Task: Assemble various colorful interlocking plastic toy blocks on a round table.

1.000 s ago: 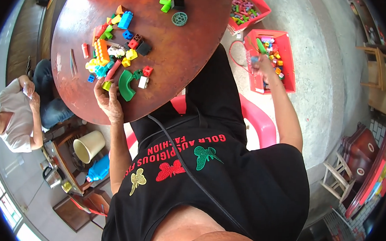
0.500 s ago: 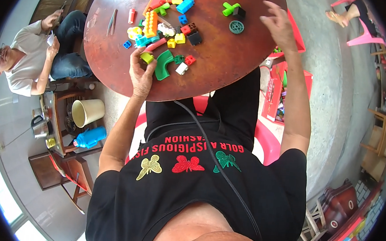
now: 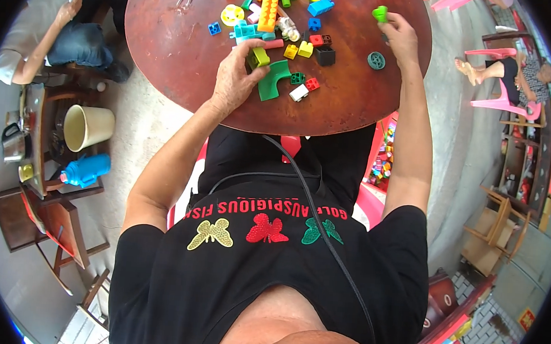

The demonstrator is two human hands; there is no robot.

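My left hand (image 3: 236, 73) pinches a yellow-green block (image 3: 258, 57) at the near left of the round table. Right beside it lies a curved green slide piece (image 3: 273, 81). Over the table's right side, the fingers of my right hand (image 3: 400, 37) close on a bright green toy piece (image 3: 380, 14), whose lower part my fingers hide. A dark green toy wheel (image 3: 376, 60) lies on the tabletop below that hand. Between my hands are a white block (image 3: 299, 92), a red block (image 3: 312, 83), a black block (image 3: 324, 55) and a yellow block (image 3: 305, 49).
Beyond my left hand lies a heap with a long orange block (image 3: 269, 13) and a blue block (image 3: 321, 7). The brown table (image 3: 168, 56) ends just before my lap. A person (image 3: 74, 36) sits at the left, another (image 3: 531, 81) far right. A cream bucket (image 3: 89, 127) stands lower left.
My right hand was empty with fingers spread; now it holds the bright green piece, lifted from beside the wheel. My left hand keeps the yellow-green block. The whole view has shifted.
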